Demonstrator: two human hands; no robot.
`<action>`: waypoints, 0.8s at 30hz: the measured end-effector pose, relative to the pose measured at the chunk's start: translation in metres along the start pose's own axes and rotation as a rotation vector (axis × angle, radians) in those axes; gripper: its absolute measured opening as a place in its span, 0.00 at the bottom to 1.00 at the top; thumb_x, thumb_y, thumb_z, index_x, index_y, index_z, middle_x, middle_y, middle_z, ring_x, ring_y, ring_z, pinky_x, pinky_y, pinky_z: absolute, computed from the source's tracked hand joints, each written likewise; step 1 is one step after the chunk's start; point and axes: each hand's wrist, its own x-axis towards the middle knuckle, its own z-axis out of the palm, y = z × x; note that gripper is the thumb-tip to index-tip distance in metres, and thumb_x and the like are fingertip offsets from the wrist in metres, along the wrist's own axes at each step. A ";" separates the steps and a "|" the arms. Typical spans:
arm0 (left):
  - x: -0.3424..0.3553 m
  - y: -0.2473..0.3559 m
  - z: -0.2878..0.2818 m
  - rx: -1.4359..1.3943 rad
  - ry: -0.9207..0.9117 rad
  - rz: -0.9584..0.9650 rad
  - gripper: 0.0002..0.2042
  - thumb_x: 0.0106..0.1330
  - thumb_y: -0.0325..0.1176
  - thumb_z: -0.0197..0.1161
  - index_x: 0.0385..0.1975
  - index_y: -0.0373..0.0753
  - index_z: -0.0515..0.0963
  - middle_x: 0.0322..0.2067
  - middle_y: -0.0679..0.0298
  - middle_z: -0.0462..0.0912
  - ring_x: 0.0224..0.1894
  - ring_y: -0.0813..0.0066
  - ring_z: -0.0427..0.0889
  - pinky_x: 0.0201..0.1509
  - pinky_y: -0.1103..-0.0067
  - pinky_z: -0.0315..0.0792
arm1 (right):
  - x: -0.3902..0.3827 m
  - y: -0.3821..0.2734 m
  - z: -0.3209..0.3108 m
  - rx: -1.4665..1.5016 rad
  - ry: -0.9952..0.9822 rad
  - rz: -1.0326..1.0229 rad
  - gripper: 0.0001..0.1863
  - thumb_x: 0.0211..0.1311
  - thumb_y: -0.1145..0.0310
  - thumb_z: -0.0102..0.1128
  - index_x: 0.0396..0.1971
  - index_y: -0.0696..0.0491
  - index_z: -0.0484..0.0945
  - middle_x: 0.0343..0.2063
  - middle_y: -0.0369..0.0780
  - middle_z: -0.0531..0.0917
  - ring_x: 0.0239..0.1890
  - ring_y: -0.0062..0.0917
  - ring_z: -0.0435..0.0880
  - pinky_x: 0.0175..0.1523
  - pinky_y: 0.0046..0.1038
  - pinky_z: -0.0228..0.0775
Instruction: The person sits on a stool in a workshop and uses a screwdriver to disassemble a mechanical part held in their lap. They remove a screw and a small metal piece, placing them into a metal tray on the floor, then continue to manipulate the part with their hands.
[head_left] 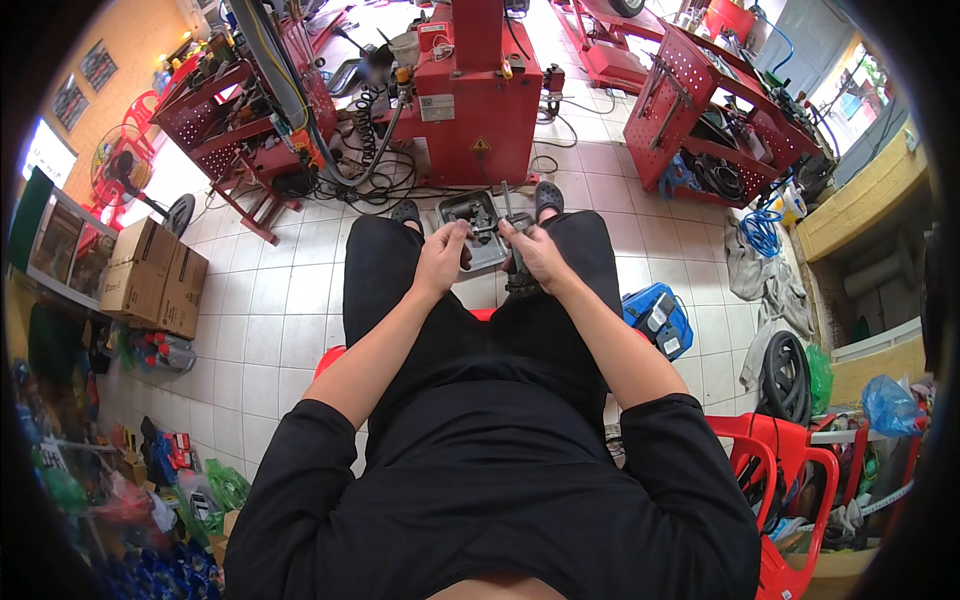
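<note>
I sit with both forearms over my black-clad thighs, hands close together between my knees. My left hand (443, 258) is closed in a pinch, thumb uppermost; what its fingers grip is too small to make out. My right hand (538, 256) is wrapped round a dark grey metal part (519, 280), its thumb pointing toward my left hand. Just beyond the hands, a grey metal tray (489, 256) lies on the floor between my feet, with several greasy metal parts (468, 212) in it. A thin rod (506, 197) stands up beside the tray's right edge.
A red machine base (475, 125) stands ahead, with black cables (385, 175) on the tiles. Red perforated tool carts (670, 100) flank it. At right lie a blue case (658, 318) and a red plastic chair (775, 450); at left, cardboard boxes (150, 275).
</note>
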 end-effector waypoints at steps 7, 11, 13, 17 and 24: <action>0.004 -0.007 -0.004 0.054 -0.060 0.029 0.12 0.62 0.37 0.58 0.36 0.34 0.71 0.22 0.66 0.74 0.22 0.83 0.71 0.24 0.85 0.66 | -0.002 -0.003 0.002 -0.007 -0.010 0.000 0.29 0.52 0.44 0.59 0.32 0.60 0.71 0.19 0.39 0.75 0.17 0.20 0.74 0.21 0.20 0.66; -0.005 0.008 0.018 -0.037 0.042 0.152 0.11 0.63 0.38 0.57 0.31 0.34 0.73 0.20 0.67 0.74 0.19 0.84 0.70 0.23 0.85 0.64 | -0.004 -0.004 -0.002 0.018 -0.020 0.035 0.23 0.54 0.49 0.60 0.30 0.57 0.69 0.23 0.36 0.75 0.18 0.17 0.75 0.23 0.18 0.67; -0.004 0.005 0.013 0.015 -0.006 0.115 0.11 0.63 0.38 0.57 0.31 0.34 0.73 0.19 0.67 0.74 0.18 0.84 0.69 0.23 0.85 0.64 | -0.005 -0.006 0.000 -0.001 -0.017 0.027 0.25 0.54 0.47 0.59 0.31 0.58 0.71 0.21 0.37 0.75 0.18 0.18 0.74 0.23 0.19 0.66; 0.001 0.000 -0.002 0.042 -0.044 -0.005 0.12 0.63 0.37 0.57 0.31 0.33 0.72 0.18 0.68 0.73 0.18 0.84 0.70 0.23 0.85 0.64 | -0.006 -0.007 0.005 -0.010 -0.017 -0.031 0.30 0.52 0.43 0.58 0.34 0.60 0.72 0.19 0.38 0.75 0.18 0.19 0.74 0.22 0.21 0.65; -0.003 0.005 0.007 0.090 -0.017 0.080 0.12 0.62 0.37 0.58 0.33 0.33 0.71 0.18 0.68 0.72 0.19 0.84 0.71 0.23 0.85 0.65 | -0.005 -0.007 0.001 0.006 -0.024 0.028 0.24 0.55 0.49 0.60 0.32 0.58 0.70 0.24 0.35 0.74 0.18 0.17 0.74 0.23 0.19 0.67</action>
